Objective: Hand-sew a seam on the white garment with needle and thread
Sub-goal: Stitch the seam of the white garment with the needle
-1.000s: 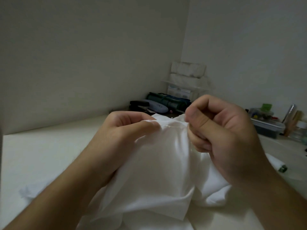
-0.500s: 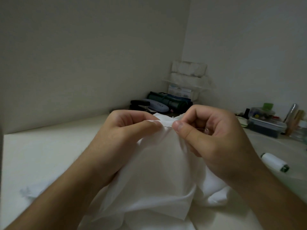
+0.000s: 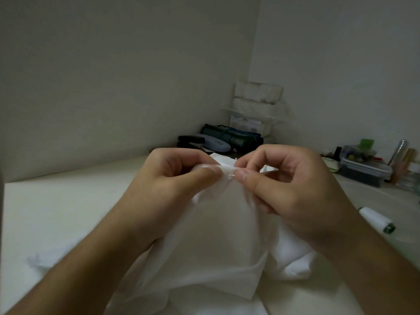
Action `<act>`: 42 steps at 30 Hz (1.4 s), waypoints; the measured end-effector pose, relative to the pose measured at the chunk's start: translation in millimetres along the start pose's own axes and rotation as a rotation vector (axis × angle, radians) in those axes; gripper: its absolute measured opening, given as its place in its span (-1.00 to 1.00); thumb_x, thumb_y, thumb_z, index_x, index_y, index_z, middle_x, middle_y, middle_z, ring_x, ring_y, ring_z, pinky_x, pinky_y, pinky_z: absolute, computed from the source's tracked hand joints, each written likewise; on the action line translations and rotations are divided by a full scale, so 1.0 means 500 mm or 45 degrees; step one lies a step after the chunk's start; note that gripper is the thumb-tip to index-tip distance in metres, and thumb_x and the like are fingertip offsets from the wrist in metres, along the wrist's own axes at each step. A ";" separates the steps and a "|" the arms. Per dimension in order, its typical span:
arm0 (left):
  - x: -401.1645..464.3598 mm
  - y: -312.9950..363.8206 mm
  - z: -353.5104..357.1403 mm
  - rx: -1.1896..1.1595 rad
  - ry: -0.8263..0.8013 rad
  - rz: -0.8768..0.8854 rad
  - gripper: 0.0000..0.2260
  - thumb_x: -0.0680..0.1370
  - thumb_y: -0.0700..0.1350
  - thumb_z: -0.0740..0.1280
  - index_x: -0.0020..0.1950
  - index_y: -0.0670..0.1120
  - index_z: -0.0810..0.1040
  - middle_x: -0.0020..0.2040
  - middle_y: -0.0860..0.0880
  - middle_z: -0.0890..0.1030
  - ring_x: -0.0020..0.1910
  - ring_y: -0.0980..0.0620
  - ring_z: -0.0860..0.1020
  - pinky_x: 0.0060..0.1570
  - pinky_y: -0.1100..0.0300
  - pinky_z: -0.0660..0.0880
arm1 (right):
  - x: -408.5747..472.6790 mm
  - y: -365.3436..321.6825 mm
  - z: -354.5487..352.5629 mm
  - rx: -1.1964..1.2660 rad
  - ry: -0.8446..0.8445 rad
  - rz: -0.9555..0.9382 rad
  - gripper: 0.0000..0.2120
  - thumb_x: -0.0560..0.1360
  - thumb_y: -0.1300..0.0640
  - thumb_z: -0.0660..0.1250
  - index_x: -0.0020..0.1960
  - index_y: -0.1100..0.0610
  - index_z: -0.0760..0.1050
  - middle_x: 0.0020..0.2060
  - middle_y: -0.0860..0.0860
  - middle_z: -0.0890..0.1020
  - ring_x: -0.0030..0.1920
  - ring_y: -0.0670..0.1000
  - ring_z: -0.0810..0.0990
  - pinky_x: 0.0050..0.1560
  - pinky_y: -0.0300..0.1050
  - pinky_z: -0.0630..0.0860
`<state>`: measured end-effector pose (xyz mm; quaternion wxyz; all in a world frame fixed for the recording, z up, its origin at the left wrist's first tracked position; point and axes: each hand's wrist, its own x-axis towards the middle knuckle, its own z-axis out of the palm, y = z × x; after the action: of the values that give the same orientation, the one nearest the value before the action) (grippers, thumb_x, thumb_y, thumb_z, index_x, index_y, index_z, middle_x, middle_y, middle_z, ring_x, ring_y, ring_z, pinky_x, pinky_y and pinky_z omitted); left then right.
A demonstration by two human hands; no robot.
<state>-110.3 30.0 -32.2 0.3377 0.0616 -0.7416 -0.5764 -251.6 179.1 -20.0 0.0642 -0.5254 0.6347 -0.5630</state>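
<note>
- At the centre of the head view, your left hand [image 3: 181, 176] pinches the upper edge of the white garment [image 3: 216, 235] between thumb and curled fingers, knuckles turned toward the far wall.
- Your right hand [image 3: 288, 189] meets the same edge from the other side; its thumb and forefinger close on the fold just beside the left thumb, and the remaining fingers curl behind the cloth.
- Between the two thumbs a small bright glint shows at the fold. Whether it is the needle cannot be confirmed, and no thread can be made out.
- Both forearms enter from the bottom corners and cover part of the garment, which is lifted at the pinched edge and drapes down onto the table [image 3: 68, 212].
- To the right of your right wrist, a white thread spool [image 3: 376, 220] lies on its side on the table, apart from the garment.
- Behind your hands, in the corner, sit a black stapler [image 3: 192, 140], a grey glasses case [image 3: 214, 145] and a dark green roll [image 3: 234, 137].
- Along the right wall stands a lidded plastic box [image 3: 363, 167].
</note>
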 end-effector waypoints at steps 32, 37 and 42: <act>0.000 -0.001 0.001 0.101 0.036 0.031 -0.84 0.47 -0.03 0.42 -0.20 -0.08 0.73 -0.32 -0.10 0.67 -0.35 0.07 0.59 -0.34 0.17 0.49 | 0.006 -0.004 0.008 0.062 -0.041 0.001 -0.80 0.49 0.05 0.44 -0.27 0.08 0.54 -0.23 0.44 0.56 -0.47 0.18 0.42 -0.36 0.04 0.36; -0.001 0.000 0.002 0.114 0.053 0.036 -0.84 0.46 -0.04 0.42 -0.23 -0.09 0.71 -0.37 -0.05 0.63 -0.39 0.11 0.55 -0.40 0.25 0.45 | 0.004 -0.008 0.007 0.099 -0.065 0.010 -0.80 0.49 0.07 0.44 -0.28 0.07 0.54 -0.21 0.46 0.55 -0.46 0.17 0.42 -0.34 0.08 0.36; -0.001 -0.001 0.001 0.126 0.051 0.051 -0.84 0.48 -0.04 0.42 -0.22 -0.09 0.71 -0.36 -0.07 0.64 -0.38 0.09 0.56 -0.38 0.22 0.46 | 0.005 -0.003 0.007 0.069 -0.057 0.007 -0.80 0.48 0.07 0.45 -0.28 0.08 0.54 -0.22 0.42 0.58 -0.48 0.10 0.44 -0.34 0.03 0.39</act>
<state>-110.4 30.6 -32.7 0.3606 0.0748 -0.7633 -0.5308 -249.4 175.6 -18.7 0.0940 -0.5340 0.6193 -0.5679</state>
